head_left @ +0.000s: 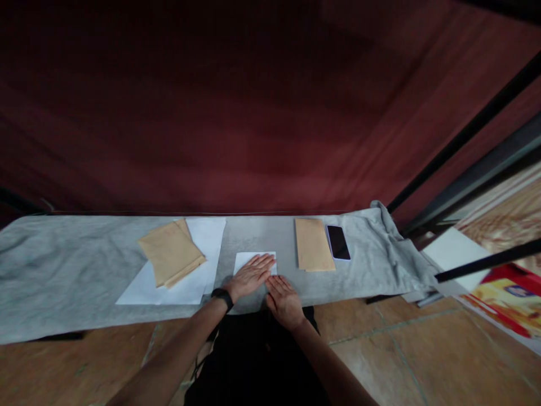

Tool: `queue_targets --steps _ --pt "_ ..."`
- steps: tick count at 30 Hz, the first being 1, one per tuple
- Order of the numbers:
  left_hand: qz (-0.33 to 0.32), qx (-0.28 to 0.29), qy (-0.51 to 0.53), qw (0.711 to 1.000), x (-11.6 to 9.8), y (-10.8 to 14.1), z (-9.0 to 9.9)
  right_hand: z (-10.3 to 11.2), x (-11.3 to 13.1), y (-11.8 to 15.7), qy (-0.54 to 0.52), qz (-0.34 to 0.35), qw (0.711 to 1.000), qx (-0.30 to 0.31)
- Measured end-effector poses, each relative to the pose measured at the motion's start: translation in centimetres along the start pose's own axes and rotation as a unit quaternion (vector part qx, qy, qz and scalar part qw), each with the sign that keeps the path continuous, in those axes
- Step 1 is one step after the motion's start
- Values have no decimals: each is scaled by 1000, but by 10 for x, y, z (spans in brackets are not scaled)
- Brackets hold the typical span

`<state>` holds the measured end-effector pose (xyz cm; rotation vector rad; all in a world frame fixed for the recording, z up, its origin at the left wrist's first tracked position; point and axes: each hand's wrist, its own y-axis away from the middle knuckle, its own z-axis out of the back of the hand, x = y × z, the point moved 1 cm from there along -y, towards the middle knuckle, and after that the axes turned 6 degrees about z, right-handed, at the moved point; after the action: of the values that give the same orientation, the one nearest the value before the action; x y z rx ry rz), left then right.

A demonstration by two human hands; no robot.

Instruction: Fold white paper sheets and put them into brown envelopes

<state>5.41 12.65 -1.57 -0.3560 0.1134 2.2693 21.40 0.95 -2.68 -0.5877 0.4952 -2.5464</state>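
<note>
A small white folded-looking paper [243, 260] lies on the grey cloth in front of me. My left hand [252, 274] rests flat across it, fingers stretched out toward its right side; a dark band circles that wrist. My right hand [285, 301] lies flat at the paper's lower right corner, fingers extended and close to the left hand's fingertips. Part of the paper is hidden under both hands. Neither hand grips anything.
On the left, several brown envelopes [171, 254] lie over large white sheets [211, 242]. Brown envelopes [313, 245] and a phone [338, 243] sit on the right. The grey cloth [76, 270] covers a narrow surface before a dark red backdrop [236, 141]. Black bars [477, 124] stand at right.
</note>
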Motion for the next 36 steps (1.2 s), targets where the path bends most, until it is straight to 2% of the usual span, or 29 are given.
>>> queue_targets --steps 3,8,17,22,31,33,36 --pt "6 0 -15 1000 5 -12 1 1 1 0 -10 1 1000 0" --pt "29 -33 -50 998 3 -27 0 -1 0 -1 -13 -12 1000 19" --pt "121 -87 -82 985 5 -41 -5 -2 0 -2 -5 -19 999 28" --pt "192 -105 -83 972 11 -39 0 -3 -1 -2 -8 -20 1000 20" --pt "306 -129 -84 939 38 -27 8 -2 -1 -3 -9 -23 1000 15" --pt "318 -148 -75 934 42 -22 9 -2 -1 -2 -6 -21 1000 11" --pt "323 -208 -62 921 39 -11 11 -3 0 -3 2 -22 1000 1"
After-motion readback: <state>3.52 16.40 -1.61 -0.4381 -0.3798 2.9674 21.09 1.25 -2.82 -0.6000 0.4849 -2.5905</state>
